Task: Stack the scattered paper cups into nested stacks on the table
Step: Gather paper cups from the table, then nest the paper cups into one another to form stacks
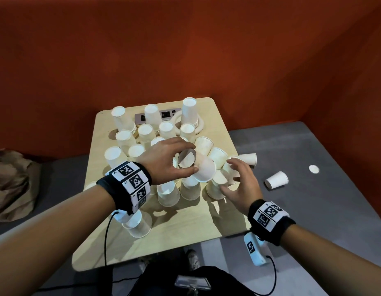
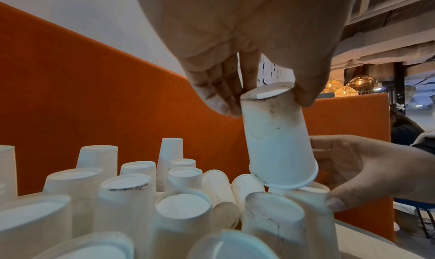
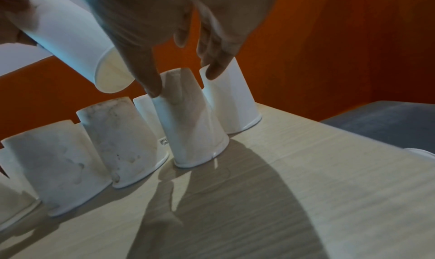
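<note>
Many white paper cups stand upside down on the small wooden table. My left hand grips one paper cup by its base, lifted and tilted, mouth toward the right; this held cup hangs just over the standing ones. My right hand reaches over an inverted cup at the right of the cluster. Its thumb touches that cup near the base, and its fingers curve round the far side, against a neighbouring cup.
Taller nested stacks stand at the back of the table beside a socket panel. Two cups lie on the grey surface to the right. A brown paper bag sits at left. Orange walls enclose the back.
</note>
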A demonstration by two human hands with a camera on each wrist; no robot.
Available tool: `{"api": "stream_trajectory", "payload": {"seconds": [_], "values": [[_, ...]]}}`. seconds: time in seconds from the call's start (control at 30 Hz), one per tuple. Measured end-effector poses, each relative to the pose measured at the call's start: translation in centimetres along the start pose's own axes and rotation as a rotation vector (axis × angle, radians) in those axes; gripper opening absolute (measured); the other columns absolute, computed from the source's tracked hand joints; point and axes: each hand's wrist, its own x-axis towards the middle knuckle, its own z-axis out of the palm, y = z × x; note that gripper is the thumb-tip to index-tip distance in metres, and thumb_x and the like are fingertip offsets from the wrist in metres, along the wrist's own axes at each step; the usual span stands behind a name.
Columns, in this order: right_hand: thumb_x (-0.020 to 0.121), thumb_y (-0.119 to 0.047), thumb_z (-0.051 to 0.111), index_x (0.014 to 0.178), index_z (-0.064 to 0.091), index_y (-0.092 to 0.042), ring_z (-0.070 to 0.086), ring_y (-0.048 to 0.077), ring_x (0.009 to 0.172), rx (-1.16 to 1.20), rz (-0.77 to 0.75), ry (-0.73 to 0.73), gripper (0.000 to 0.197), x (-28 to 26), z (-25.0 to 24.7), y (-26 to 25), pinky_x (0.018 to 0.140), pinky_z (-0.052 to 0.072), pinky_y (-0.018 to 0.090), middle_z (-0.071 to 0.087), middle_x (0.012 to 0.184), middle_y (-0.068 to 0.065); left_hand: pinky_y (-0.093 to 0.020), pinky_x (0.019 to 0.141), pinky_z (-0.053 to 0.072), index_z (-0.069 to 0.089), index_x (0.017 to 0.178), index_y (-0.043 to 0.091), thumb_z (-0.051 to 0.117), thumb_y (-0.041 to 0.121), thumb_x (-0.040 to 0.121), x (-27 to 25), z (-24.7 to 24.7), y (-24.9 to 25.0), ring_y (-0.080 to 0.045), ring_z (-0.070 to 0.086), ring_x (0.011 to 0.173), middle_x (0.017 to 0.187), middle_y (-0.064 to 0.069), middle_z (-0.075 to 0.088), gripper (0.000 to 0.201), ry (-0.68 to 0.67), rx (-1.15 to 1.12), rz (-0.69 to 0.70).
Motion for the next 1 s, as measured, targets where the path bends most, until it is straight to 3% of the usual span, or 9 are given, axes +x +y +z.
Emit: {"api": "stream_trajectory", "payload": {"seconds": [0.13,0.23,0.33,0.47,0.63,0.87,1.0], "values": [[0.070,-0.016,0.084,0.136,0.050,-0.019,0.039,-0.002,0.130,-0.079,-0.080,-0.031,0.074,0.0,0.6,-0.2,0.103,0.042,0.022,0.046,0.144,-0.005,-0.029,0.088,0.050,0.059,0.127,0.030,0.066,0.062,0.079,-0.1,0.0,0.0,-0.004,0.055,0.103,0.115,0.013,0.061,0.059,0.006,-0.003,-0.003],[0.070,-0.015,0.083,0.134,0.052,-0.021,0.037,-0.004,0.129,-0.120,-0.067,-0.031,0.071,0.0,0.9,-0.9,0.099,0.037,0.012,0.043,0.145,-0.006,-0.029,0.087,0.051,0.059,0.127,0.029,0.067,0.061,0.079,-0.1,-0.1,0.0,-0.004,0.055,0.102,0.114,0.015,0.061,0.058,0.011,0.000,0.001],[0.069,-0.019,0.083,0.130,0.054,-0.021,0.045,0.009,0.123,-0.177,-0.061,0.023,0.068,-0.2,0.8,-1.4,0.097,0.037,0.017,0.048,0.134,-0.004,-0.030,0.087,0.051,0.059,0.127,0.028,0.066,0.062,0.079,-0.1,-0.1,-0.2,-0.003,0.054,0.100,0.112,0.015,0.060,0.059,0.015,-0.006,-0.001],[0.070,-0.029,0.082,0.128,0.050,-0.020,0.054,0.014,0.104,-0.229,0.025,0.010,0.067,-1.4,0.7,-1.4,0.083,0.046,0.025,0.052,0.123,-0.004,-0.031,0.086,0.052,0.060,0.127,0.030,0.063,0.065,0.077,-0.1,-0.1,-0.3,-0.003,0.055,0.100,0.112,0.016,0.060,0.061,0.030,-0.007,0.002],[0.080,-0.040,0.074,0.141,0.040,-0.023,0.053,0.019,0.122,-0.261,0.194,-0.185,0.072,-2.1,1.0,-1.7,0.098,0.045,0.033,0.051,0.139,-0.005,-0.031,0.086,0.052,0.060,0.125,0.030,0.065,0.064,0.077,0.0,-0.1,-0.4,-0.004,0.056,0.102,0.113,0.016,0.061,0.059,0.044,-0.017,0.006],[0.076,-0.049,0.074,0.125,0.049,-0.032,0.061,0.022,0.110,-0.171,0.325,-0.248,0.057,-1.0,2.2,-2.4,0.090,0.051,0.038,0.064,0.121,-0.006,-0.029,0.085,0.052,0.060,0.126,0.030,0.063,0.066,0.076,-0.5,-0.2,-1.2,-0.002,0.055,0.098,0.107,0.021,0.056,0.062,0.044,-0.015,-0.010],[0.072,-0.060,0.068,0.121,0.051,-0.036,0.063,0.019,0.101,-0.226,0.249,-0.228,0.058,-1.4,1.6,-3.3,0.084,0.052,0.035,0.066,0.112,-0.011,-0.028,0.087,0.051,0.055,0.136,0.030,0.062,0.061,0.083,-1.1,-0.9,-1.8,-0.003,0.054,0.103,0.117,0.014,0.060,0.061,0.089,-0.014,-0.020]]}}
